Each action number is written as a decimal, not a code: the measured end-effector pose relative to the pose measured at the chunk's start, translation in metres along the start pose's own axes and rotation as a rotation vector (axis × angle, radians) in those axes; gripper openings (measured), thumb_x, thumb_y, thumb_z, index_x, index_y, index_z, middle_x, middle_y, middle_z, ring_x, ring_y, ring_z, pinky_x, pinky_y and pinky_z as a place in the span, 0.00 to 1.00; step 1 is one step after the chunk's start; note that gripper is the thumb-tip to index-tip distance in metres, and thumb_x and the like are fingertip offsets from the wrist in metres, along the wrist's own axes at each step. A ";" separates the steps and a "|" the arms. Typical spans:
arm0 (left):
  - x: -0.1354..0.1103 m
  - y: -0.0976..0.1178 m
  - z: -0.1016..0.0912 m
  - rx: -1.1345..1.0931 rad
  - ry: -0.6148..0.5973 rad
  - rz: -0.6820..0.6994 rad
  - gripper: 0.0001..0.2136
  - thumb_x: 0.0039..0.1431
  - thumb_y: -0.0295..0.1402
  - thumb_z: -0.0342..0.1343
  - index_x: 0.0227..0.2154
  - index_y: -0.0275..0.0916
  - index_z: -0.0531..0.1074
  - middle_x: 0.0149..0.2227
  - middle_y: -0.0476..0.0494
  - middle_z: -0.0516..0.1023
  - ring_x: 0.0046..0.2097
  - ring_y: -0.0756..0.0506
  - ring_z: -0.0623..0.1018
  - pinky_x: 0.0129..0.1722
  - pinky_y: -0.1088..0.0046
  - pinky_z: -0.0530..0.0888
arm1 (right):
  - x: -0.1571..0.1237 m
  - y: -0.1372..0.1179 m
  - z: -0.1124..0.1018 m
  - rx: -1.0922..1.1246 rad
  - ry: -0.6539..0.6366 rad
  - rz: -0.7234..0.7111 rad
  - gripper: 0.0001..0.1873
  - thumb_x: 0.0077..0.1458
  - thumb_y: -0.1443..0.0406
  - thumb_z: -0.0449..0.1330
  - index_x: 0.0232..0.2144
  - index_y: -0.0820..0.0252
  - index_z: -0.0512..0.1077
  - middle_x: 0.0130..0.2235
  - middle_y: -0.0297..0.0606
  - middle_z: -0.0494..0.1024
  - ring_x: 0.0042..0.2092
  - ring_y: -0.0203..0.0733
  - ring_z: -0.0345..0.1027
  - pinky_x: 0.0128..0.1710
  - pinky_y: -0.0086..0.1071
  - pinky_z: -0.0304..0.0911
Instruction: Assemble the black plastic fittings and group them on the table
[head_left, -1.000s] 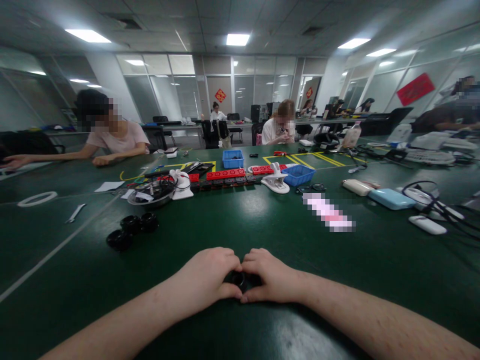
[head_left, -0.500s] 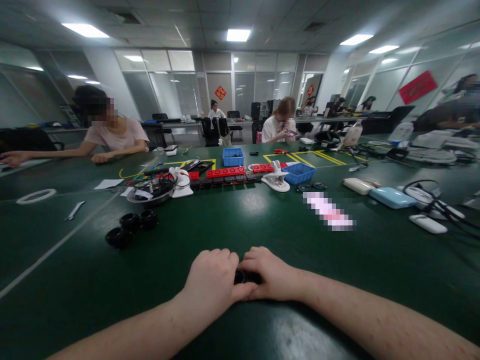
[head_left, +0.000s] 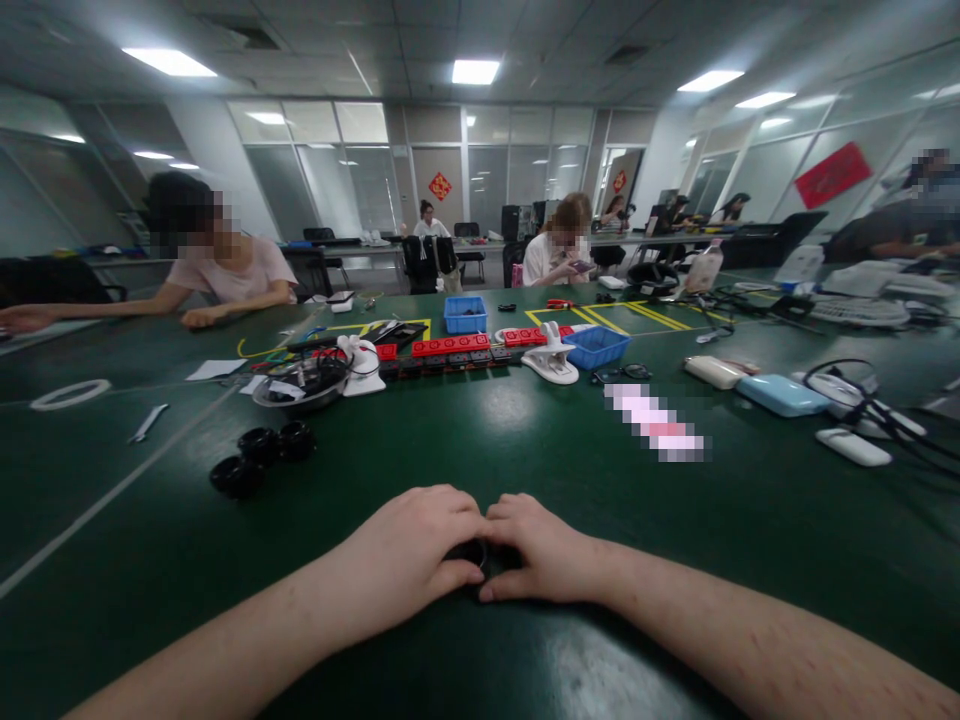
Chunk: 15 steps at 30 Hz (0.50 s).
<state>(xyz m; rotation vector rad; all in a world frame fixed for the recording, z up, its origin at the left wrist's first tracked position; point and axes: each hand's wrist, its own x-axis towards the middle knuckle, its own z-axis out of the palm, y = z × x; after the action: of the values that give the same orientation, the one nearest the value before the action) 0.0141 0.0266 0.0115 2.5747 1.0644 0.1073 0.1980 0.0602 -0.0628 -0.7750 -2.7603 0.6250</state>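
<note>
My left hand [head_left: 409, 555] and my right hand [head_left: 536, 550] rest side by side on the green table [head_left: 525, 440], fingertips touching. Both are curled around a small black round part [head_left: 474, 553], of which only a dark sliver shows between the thumbs. Most of the part is hidden by my fingers. Three similar black round parts [head_left: 262, 458] lie on the table to the far left of my hands.
A metal bowl of cables [head_left: 300, 385], red power strips [head_left: 450, 350], blue bins [head_left: 596, 348], a white clamp [head_left: 551, 360], a wrench [head_left: 148, 423] and a white ring [head_left: 70, 393] lie farther back. Chargers and cables [head_left: 855, 410] sit at the right. Other people sit across the table.
My left hand turned slightly over the black part and its fingers shifted; both hands stay closed around it in the same spot.
</note>
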 end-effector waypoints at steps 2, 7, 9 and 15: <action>0.000 -0.001 -0.001 -0.029 -0.040 0.022 0.15 0.54 0.26 0.56 0.44 0.47 0.69 0.43 0.50 0.73 0.46 0.46 0.71 0.46 0.69 0.66 | 0.000 0.000 0.000 -0.001 -0.001 0.002 0.21 0.45 0.53 0.62 0.38 0.58 0.71 0.34 0.35 0.71 0.37 0.40 0.61 0.37 0.32 0.53; 0.002 0.001 0.001 -0.009 -0.100 0.017 0.12 0.55 0.23 0.54 0.41 0.42 0.72 0.40 0.48 0.76 0.43 0.46 0.73 0.44 0.73 0.67 | 0.000 0.000 -0.001 -0.012 0.000 0.007 0.20 0.45 0.52 0.62 0.35 0.60 0.71 0.32 0.35 0.70 0.36 0.39 0.61 0.36 0.31 0.53; 0.003 0.003 0.002 0.016 -0.098 0.010 0.11 0.55 0.23 0.54 0.40 0.42 0.73 0.39 0.48 0.76 0.42 0.46 0.74 0.43 0.73 0.67 | 0.000 0.000 0.000 -0.008 0.005 0.007 0.19 0.45 0.52 0.62 0.35 0.60 0.71 0.33 0.35 0.70 0.36 0.39 0.61 0.36 0.31 0.54; 0.004 0.008 0.000 0.048 -0.108 -0.046 0.09 0.54 0.24 0.55 0.37 0.41 0.73 0.36 0.48 0.75 0.40 0.46 0.73 0.39 0.73 0.67 | 0.000 0.001 0.000 0.011 0.001 0.009 0.18 0.44 0.53 0.63 0.35 0.59 0.71 0.32 0.35 0.70 0.36 0.39 0.62 0.37 0.32 0.54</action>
<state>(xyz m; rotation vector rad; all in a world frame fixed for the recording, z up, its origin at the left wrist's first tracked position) 0.0226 0.0237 0.0139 2.5643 1.0973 -0.0694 0.1984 0.0608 -0.0632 -0.7850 -2.7522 0.6404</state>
